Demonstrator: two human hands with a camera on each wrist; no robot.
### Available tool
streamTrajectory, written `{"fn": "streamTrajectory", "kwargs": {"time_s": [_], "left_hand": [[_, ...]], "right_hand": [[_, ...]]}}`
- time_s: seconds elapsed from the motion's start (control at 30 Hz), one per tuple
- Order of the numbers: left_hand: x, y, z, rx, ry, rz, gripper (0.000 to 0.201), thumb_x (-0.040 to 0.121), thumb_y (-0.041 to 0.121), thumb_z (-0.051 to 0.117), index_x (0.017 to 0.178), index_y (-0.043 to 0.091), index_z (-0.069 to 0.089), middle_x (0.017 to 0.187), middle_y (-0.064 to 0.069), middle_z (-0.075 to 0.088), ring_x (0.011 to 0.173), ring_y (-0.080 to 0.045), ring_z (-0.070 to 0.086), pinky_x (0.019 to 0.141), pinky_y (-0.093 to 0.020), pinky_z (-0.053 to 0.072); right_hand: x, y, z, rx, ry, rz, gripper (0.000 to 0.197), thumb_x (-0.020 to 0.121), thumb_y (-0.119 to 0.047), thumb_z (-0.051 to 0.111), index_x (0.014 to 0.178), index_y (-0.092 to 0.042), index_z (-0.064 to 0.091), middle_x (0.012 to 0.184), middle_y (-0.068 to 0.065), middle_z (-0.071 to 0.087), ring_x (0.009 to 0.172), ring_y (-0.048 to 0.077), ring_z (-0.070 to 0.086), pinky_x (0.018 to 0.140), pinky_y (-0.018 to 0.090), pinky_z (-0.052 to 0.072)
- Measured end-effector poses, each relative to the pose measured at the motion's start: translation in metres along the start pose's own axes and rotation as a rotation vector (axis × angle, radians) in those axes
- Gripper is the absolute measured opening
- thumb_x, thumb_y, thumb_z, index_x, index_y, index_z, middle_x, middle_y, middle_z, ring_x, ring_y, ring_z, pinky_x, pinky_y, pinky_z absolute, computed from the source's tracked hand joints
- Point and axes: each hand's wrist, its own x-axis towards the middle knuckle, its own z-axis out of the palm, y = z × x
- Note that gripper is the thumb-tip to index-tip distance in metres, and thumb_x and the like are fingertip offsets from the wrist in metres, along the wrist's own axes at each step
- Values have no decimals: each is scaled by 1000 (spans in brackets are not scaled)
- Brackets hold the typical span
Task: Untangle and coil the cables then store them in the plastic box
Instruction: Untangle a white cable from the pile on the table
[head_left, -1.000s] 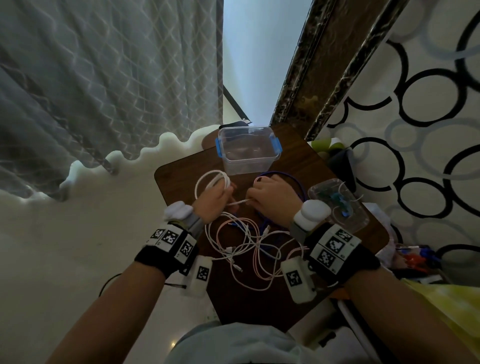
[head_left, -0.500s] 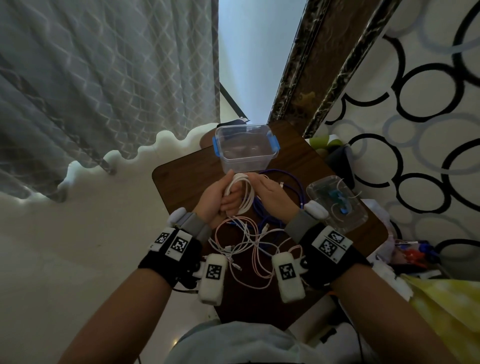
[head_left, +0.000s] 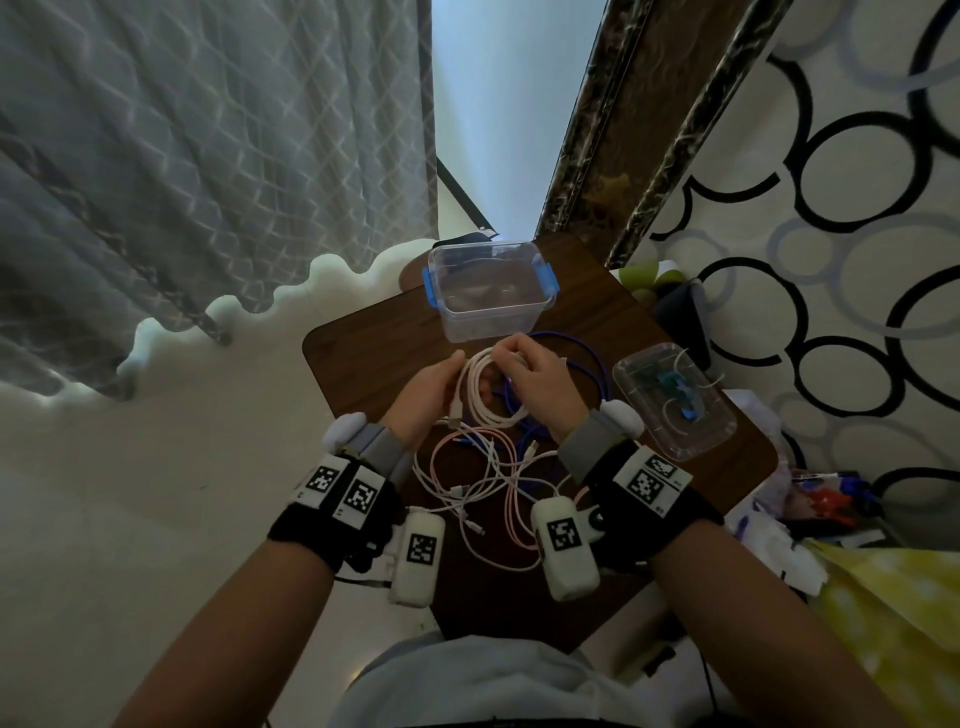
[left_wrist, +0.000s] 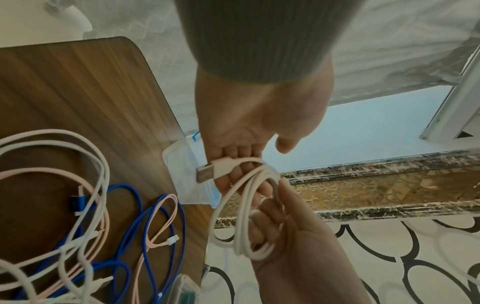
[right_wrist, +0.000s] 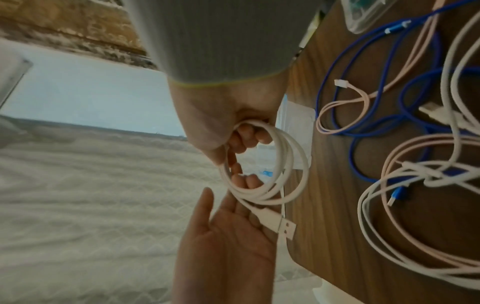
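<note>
A white USB cable (head_left: 491, 395), wound into a small round coil (left_wrist: 246, 207), hangs above the table just in front of the clear plastic box with blue clips (head_left: 491, 291). My right hand (head_left: 535, 374) grips the coil with its fingers (right_wrist: 241, 135) curled through the loops. To the left of the coil, my left hand (head_left: 431, 387) is spread flat. The cable's USB plug (right_wrist: 276, 223) lies across its straight fingers (left_wrist: 233, 152). Loose white, pink and blue cables (head_left: 483, 478) lie tangled on the wooden table (head_left: 363, 353) under my wrists.
The box's clear lid (head_left: 675, 400) lies at the table's right edge, with a blue cable loop (head_left: 592, 364) beside it. Clutter and a yellow bag (head_left: 893, 613) sit to the right. A grey curtain (head_left: 208, 156) hangs at the left, over a pale floor.
The white cable has gone from a strand stretched between my hands to a round coil. My left hand has let go and spread flat; my right hand now holds the coil alone.
</note>
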Motion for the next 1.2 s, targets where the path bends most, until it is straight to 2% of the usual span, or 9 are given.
{"fn": "streamTrajectory", "kwargs": {"time_s": [0.17,0.3,0.4,0.53,0.63,0.73,0.9,1.0,1.2], "left_hand": [[-17,15,-39,44,21,-35,54,96,49,30,79,10,64,61,-3,60,60,-18,58,76,-37,50],[-48,16,-75,-354,-124,-29,39,98,28,31,78,8,58,58,0,56,52,-11,54,63,-28,50],[-66,15,-96,-431,-189,15,37,96,21,27,76,8,55,55,2,50,50,-10,48,60,-25,52],[-78,12,-106,-417,-186,55,38,97,21,27,66,12,46,48,6,28,42,-6,29,58,-24,41],[-83,8,-111,-399,-175,74,40,100,22,23,67,13,43,43,11,28,38,-3,26,50,-19,36],[-84,7,-117,-447,-118,84,40,100,25,26,65,15,43,43,11,30,37,-3,25,39,-14,26],[-84,10,-118,-303,3,125,40,100,26,30,64,15,43,40,11,31,34,-2,24,35,-14,19],[-85,13,-122,-291,9,154,40,100,28,31,64,15,43,40,12,31,34,-2,23,34,-13,19],[-91,19,-129,-295,86,282,39,101,28,29,67,14,43,41,12,33,37,-1,27,38,-14,27]], "right_hand": [[-2,-22,43,-42,-73,-114,5,94,-29,51,91,-28,46,85,4,64,80,18,65,77,38,54],[-8,-47,77,-163,-97,-282,7,96,-23,47,91,-21,43,74,-6,57,66,0,58,66,25,48],[-13,-59,98,-154,-170,-336,9,96,-21,48,88,-24,45,77,-3,61,70,7,62,69,28,53],[-19,-60,121,-113,-141,-324,5,96,-19,47,93,-17,50,79,-3,60,76,7,59,77,33,50],[-24,-59,134,-72,-85,-272,11,99,-17,40,93,-15,49,74,-5,53,63,-6,51,68,19,42],[-27,-59,144,40,-10,-167,19,101,-19,35,84,-19,45,69,0,49,52,0,49,58,23,42],[-33,-57,139,-118,13,-193,20,100,-20,38,101,-7,53,82,-2,59,73,5,56,67,15,45],[-28,-57,114,-302,87,-248,19,96,-21,48,109,-10,58,96,-4,60,86,5,56,72,10,43],[-10,-49,64,-493,388,-184,18,92,-13,54,107,-7,61,101,11,65,95,24,61,85,36,48]]}}
